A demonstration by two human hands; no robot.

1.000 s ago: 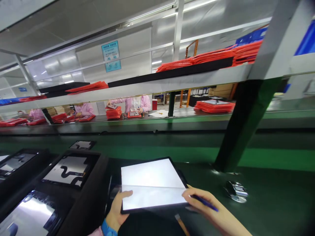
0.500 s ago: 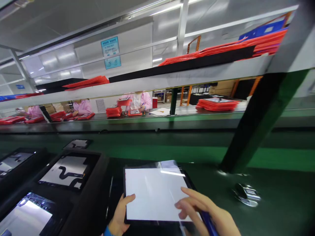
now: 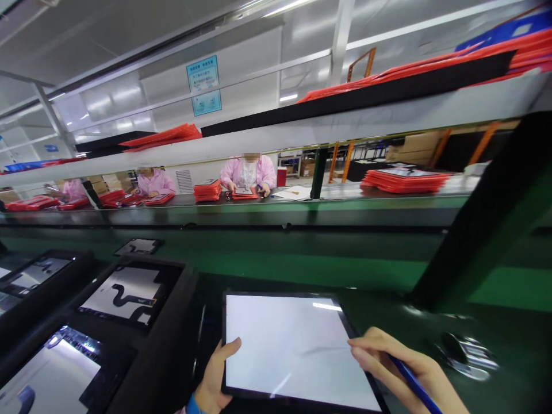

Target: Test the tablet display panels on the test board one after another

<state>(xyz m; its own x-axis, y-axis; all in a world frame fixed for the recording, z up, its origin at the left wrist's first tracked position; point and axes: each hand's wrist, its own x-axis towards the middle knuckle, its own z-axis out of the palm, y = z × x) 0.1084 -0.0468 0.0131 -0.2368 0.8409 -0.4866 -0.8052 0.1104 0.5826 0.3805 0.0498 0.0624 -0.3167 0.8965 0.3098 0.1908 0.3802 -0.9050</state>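
A flat display panel [image 3: 293,345] with a bright white face and black border is tilted toward me at the lower middle. My left hand [image 3: 213,368] grips its left edge, thumb on the front and the other fingers mostly hidden behind. At the panel's right edge, the thumb and forefinger of my right hand [image 3: 397,362] are pinched together. A blue pen-like stick [image 3: 414,382] lies across that hand's palm, its far end out of frame. Whether the fingertips also pinch something thin cannot be made out.
Black foam trays [image 3: 142,356] with several panels [image 3: 125,290] fill the left. A shiny metal object [image 3: 468,353] lies on the green bench, right of my hand. A dark post [image 3: 466,230] rises behind it. Across the bench, co-workers in pink [image 3: 250,172] sit near red stacks [image 3: 405,181].
My right hand has moved from over the panel's face to its right edge. The clear sheet that stuck up at the top edge no longer shows there. The view has shifted slightly.
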